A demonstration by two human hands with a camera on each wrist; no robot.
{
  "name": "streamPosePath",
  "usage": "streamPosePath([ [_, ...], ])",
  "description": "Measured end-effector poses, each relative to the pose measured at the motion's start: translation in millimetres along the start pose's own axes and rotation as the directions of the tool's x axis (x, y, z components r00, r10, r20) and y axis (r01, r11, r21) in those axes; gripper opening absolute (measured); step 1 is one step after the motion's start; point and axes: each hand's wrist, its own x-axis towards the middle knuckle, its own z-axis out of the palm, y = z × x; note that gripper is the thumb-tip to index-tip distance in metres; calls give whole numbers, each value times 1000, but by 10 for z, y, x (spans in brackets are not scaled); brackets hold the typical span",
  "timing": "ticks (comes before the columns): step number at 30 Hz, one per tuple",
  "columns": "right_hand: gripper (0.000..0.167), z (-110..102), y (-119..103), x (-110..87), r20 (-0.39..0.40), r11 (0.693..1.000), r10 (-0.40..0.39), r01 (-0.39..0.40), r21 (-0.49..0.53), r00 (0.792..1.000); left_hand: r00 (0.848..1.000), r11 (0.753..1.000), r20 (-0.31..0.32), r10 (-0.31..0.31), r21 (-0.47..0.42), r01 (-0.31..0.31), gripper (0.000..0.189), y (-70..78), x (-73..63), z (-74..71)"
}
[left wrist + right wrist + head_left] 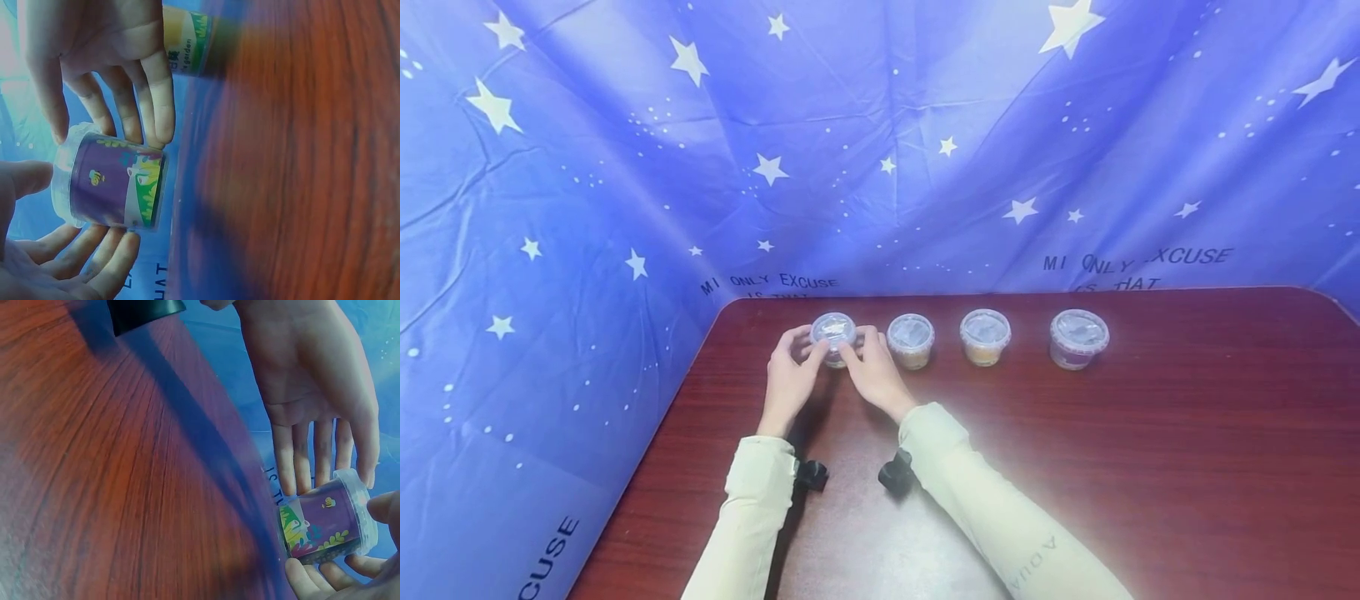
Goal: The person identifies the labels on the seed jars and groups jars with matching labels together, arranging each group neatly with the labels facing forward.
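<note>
A small clear-lidded tub with a purple label (834,327) is held between both hands near the back left of the table. My left hand (791,372) grips its left side, thumb at the lid's near edge. From the right, my right hand (877,368) grips it the same way. The left wrist view shows fingers along the side of the tub (109,181), whose label has a bee and green leaves. In the right wrist view, dark contents show through the wall of the tub (322,525). Whether its base touches the table is unclear.
To the right, in a row, stand a yellowish tub (911,342), another yellowish tub (985,337) and a purple tub (1078,340), all lidded. The dark red wooden table (1150,467) ends just behind them at a blue star-patterned cloth (880,167).
</note>
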Motion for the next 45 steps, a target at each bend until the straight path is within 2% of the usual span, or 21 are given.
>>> streamPosePath([
  [9, 39, -80, -82, -41, 21, 1000, -31, 31, -6, 999, 1000, 997, -7, 0, -78, -1, 43, 52, -84, -57],
  [26, 38, -262, -183, -148, 61, 997, -56, 53, 47, 997, 1000, 995, -24, 4, -98, -6, 39, 196, -207, -97],
  [36, 37, -396, -217, -333, 65, 996, -68, 64, 58, 996, 1000, 989, 4, 29, -148, -29, 34, 264, -348, -115],
  [45, 35, -560, -195, -460, 68, 996, -83, 81, 45, 994, 998, 982, 41, 38, -189, -30, 31, 351, -457, -67],
])
